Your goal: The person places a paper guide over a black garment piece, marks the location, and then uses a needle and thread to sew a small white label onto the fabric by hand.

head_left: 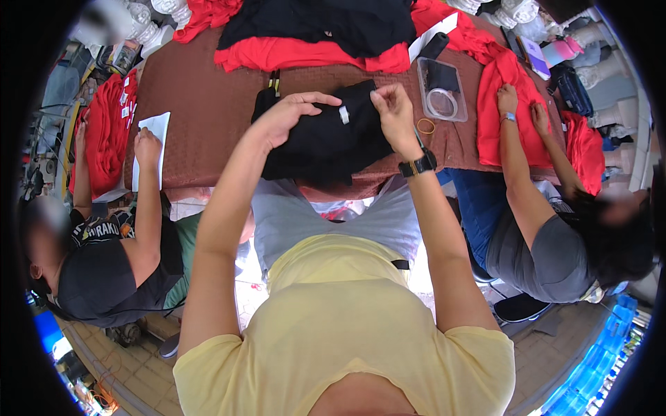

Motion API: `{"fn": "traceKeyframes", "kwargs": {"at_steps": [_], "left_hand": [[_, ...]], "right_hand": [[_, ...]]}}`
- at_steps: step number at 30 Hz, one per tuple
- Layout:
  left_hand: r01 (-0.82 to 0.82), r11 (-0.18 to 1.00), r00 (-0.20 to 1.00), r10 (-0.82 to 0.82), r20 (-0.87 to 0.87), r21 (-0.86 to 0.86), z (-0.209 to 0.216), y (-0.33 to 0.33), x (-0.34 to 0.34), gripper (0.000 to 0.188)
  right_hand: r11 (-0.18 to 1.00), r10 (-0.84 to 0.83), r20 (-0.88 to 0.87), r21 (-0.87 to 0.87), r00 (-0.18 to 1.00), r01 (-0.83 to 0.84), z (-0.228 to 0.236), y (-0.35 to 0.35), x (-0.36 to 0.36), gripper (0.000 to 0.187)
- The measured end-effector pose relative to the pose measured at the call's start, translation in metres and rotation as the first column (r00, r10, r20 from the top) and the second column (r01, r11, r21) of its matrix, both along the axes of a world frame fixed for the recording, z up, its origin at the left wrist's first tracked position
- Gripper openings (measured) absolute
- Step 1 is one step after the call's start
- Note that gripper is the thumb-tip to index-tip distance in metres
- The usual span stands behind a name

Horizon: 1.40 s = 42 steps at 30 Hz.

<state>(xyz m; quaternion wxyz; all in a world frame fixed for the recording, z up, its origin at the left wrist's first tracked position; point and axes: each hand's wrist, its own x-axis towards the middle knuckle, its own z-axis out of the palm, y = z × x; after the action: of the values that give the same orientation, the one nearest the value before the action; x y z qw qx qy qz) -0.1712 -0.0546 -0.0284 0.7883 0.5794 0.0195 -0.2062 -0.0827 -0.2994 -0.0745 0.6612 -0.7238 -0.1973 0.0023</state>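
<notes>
A folded black garment point(312, 156) lies on the brown-covered table in front of me, with a small white label point(344, 114) on its upper part. My left hand point(288, 118) rests over the garment's left side, fingers stretched out and the index fingertip close to the label. At the upper right corner, my right hand point(395, 116) has thumb and fingers pinched on the black cloth. Beyond the garment's upper left edge, a pair of thin black-and-yellow tools point(274, 83) partly shows; their kind is unclear.
A clear plastic box point(454, 114) holding a white ring-shaped roll sits right of my hand, beside a yellow band point(426, 126). Black and red garments point(312, 54) are piled at the back. Co-workers sit left and right, one with hands on red cloth point(489, 132), another by white paper point(156, 132).
</notes>
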Motion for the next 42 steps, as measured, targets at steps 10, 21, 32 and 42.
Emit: {"fn": "traceKeyframes", "kwargs": {"at_steps": [10, 21, 32, 42], "left_hand": [[-0.165, 0.973, 0.970, 0.130, 0.205, 0.161, -0.024, -0.038, -0.017, 0.034], [-0.362, 0.908, 0.814, 0.198, 0.547, 0.210, 0.012, -0.053, -0.015, 0.041], [-0.330, 0.883, 0.819, 0.092, 0.567, 0.334, 0.018, -0.054, -0.023, 0.050], [-0.292, 0.891, 0.850, 0.075, 0.521, 0.348, 0.027, -0.055, -0.026, 0.052]], "right_hand": [[0.993, 0.035, -0.203, 0.115, 0.978, -0.012, 0.000, -0.016, -0.045, 0.013], [0.780, 0.432, -0.569, 0.625, 0.700, 0.026, 0.009, -0.016, -0.030, 0.008], [0.857, 0.514, -0.663, 0.418, 0.544, -0.300, 0.017, -0.010, -0.034, 0.039], [0.787, 0.616, -0.601, 0.474, 0.509, -0.395, 0.005, -0.025, -0.025, 0.030]]}}
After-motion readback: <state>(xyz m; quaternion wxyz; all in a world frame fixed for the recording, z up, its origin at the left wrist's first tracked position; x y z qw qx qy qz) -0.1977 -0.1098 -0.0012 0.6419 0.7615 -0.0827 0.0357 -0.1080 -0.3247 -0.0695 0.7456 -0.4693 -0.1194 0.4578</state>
